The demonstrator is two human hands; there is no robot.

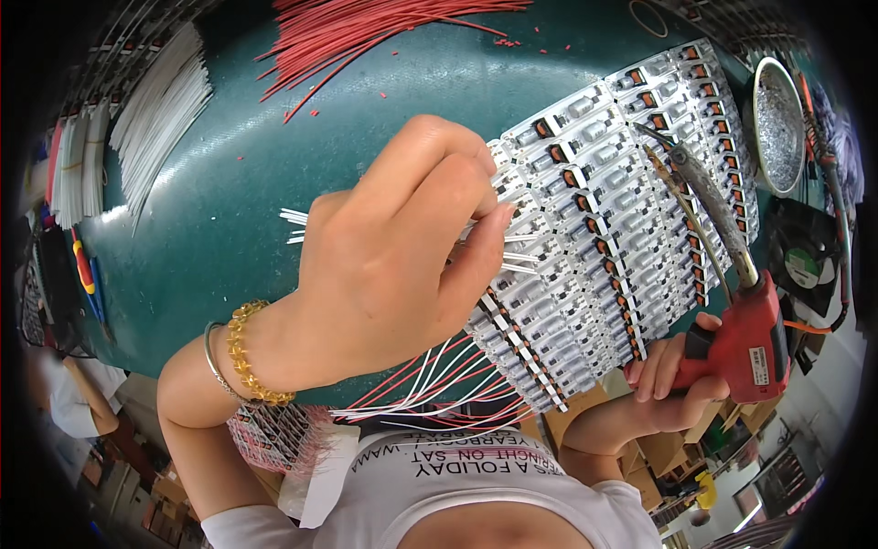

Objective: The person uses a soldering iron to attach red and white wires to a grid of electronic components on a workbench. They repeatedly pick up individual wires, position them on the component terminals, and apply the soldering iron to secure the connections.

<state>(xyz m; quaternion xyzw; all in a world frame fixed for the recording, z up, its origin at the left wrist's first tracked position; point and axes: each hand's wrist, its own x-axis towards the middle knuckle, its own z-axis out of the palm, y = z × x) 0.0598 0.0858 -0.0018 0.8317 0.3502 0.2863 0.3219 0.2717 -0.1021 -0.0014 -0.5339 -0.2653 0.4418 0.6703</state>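
My left hand (pixel 393 247), its fingers pinched together, grips several thin white wires (pixel 519 259) over the left edge of a panel of small circuit boards (pixel 594 215). The wires' ends stick out on both sides of the hand. Rows of black-and-orange parts run across the panel. A red soldering gun (pixel 757 352) is held by its grip in my right hand (pixel 666 384). Its long metal tip points up and left above the panel's right part, apart from my left hand. Red and white wires (pixel 421 389) trail off the panel's near edge toward my body.
Red wires (pixel 357 37) and white wires (pixel 165 114) lie in bundles at the far side of the green table (pixel 247 183). A metal bowl (pixel 777 128) and a black fan (pixel 800 247) stand at right. Colour-handled tools (pixel 89 279) lie at left. Another person (pixel 82 403) is beyond the left edge.
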